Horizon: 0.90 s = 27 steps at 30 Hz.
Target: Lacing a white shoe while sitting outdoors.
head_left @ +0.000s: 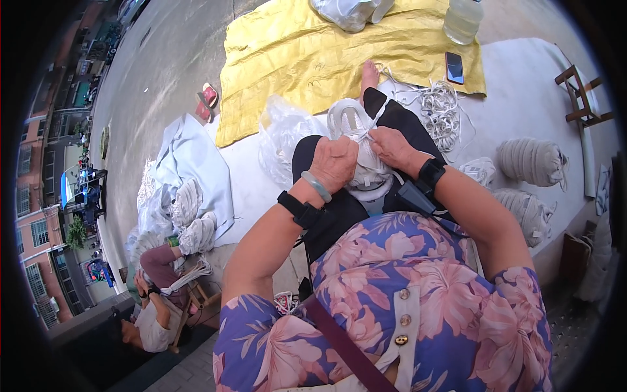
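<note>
A white and grey shoe upper [369, 161] lies across my lap, between my knees. My left hand [336, 161] is closed at its left side, its fingers curled inward; what they grip is mostly hidden. On the other side my right hand [392, 147] pinches a white shoelace [363, 135] near the middle of the upper. Just beyond my right knee is a tangled heap of white laces [441, 112]. A clear plastic bag [287, 137] rests beside my left knee.
A yellow woven sheet [274, 72] spreads ahead, bearing a phone [454, 68] and a large water bottle [463, 23]. Rolled bundles of uppers [530, 161] lie at right near a wooden stool [578, 95]. Another person [157, 320] sits at lower left near more bundles [189, 202].
</note>
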Each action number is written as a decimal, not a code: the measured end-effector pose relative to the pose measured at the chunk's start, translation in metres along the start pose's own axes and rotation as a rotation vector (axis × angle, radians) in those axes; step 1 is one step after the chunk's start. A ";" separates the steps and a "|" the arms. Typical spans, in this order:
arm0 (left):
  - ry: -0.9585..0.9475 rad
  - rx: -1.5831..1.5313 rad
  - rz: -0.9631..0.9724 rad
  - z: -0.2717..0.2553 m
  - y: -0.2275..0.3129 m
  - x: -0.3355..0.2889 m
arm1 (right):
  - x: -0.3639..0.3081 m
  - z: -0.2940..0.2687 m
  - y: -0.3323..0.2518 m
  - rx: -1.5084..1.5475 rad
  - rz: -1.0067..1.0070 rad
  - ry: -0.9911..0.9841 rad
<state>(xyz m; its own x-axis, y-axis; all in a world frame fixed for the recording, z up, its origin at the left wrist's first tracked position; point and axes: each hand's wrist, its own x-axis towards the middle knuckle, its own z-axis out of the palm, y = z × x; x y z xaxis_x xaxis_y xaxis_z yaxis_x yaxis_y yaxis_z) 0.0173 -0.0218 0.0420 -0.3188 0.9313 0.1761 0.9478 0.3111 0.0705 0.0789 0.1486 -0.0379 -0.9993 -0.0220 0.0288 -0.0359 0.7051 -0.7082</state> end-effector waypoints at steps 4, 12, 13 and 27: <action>0.106 0.033 -0.256 -0.076 -0.019 -0.055 | -0.007 -0.004 0.008 -0.007 -0.025 0.033; 0.643 -0.216 -1.122 -0.190 -0.075 -0.211 | 0.000 -0.012 -0.005 0.108 -0.021 -0.025; 0.794 -0.413 -1.161 -0.195 -0.074 -0.216 | -0.001 -0.016 -0.007 0.190 -0.014 -0.006; 0.820 -1.654 -0.636 -0.200 -0.057 -0.069 | -0.036 -0.051 -0.045 0.739 0.506 -0.144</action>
<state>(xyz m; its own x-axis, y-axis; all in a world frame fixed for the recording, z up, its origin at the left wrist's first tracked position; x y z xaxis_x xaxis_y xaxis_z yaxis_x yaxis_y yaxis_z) -0.0170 -0.1420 0.2219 -0.9445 0.3225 0.0629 -0.0749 -0.3977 0.9144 0.1163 0.1535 0.0290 -0.8856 0.0431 -0.4624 0.4635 0.0216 -0.8858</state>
